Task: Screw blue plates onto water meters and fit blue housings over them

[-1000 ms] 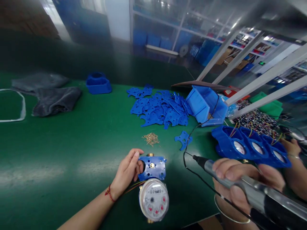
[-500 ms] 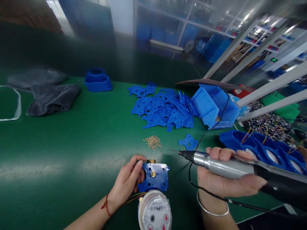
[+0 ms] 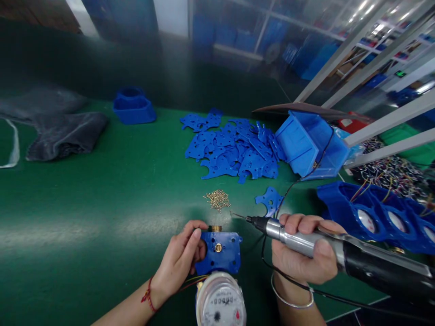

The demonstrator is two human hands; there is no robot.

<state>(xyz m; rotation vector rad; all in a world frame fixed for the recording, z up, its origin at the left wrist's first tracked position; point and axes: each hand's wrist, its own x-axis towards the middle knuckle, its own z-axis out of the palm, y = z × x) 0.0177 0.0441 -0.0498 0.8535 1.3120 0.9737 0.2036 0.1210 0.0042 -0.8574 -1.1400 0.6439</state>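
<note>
My left hand [image 3: 183, 253] grips the left edge of a blue plate [image 3: 229, 260], with a brass fitting [image 3: 215, 228] at its top and another brass piece at its centre. Just below the plate is a round water meter [image 3: 222, 301] with a numbered dial; thin wires run out beside it. My right hand [image 3: 302, 253] is wrapped round a silver and black electric screwdriver [image 3: 292, 235]. The tool's thin bit points left, its tip beside a small pile of brass screws [image 3: 218, 199]. Right of the pile lies a single blue plate [image 3: 270, 201].
A heap of blue plates [image 3: 234, 149] lies beyond the screws, against a tipped blue bin [image 3: 299, 145]. Blue housings with meters [image 3: 367, 217] line the right, near bundled wires [image 3: 394, 167]. A grey cloth [image 3: 68, 136] and a blue housing [image 3: 134, 108] lie far left. The tool's black cable crosses the bench.
My right hand has moved left with the screwdriver, bringing its tip to the screw pile's near edge. My left hand stays on the plate. The view has shifted slightly.
</note>
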